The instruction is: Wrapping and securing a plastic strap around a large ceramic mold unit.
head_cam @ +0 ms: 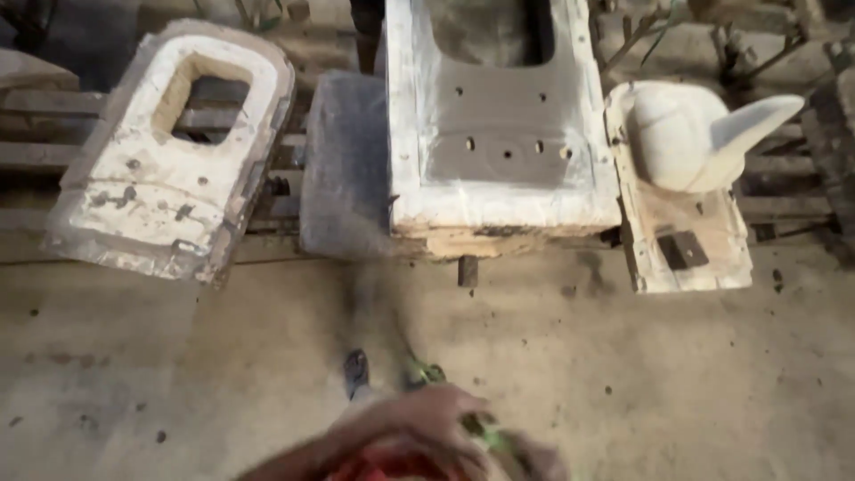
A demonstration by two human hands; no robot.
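My left hand (411, 429) is at the bottom middle of the view, blurred, with its forearm coming in from the lower left. Its fingers curl around a thin green thing (485, 432) that sticks out on both sides of the hand. Something red (385, 465) shows just under the hand at the frame's edge. My right hand is out of view. The tip of a dark shoe (355, 370) is on the floor just above the hand.
Plaster moulds rest on wooden pallets beyond the dusty concrete floor (677, 374). There is a white slab with a rounded opening (169, 142) at left, a big rectangular mould with holes (499, 134) in the middle, a grey block (343, 160) beside it, and a domed, spouted piece (695, 134) on a board at right.
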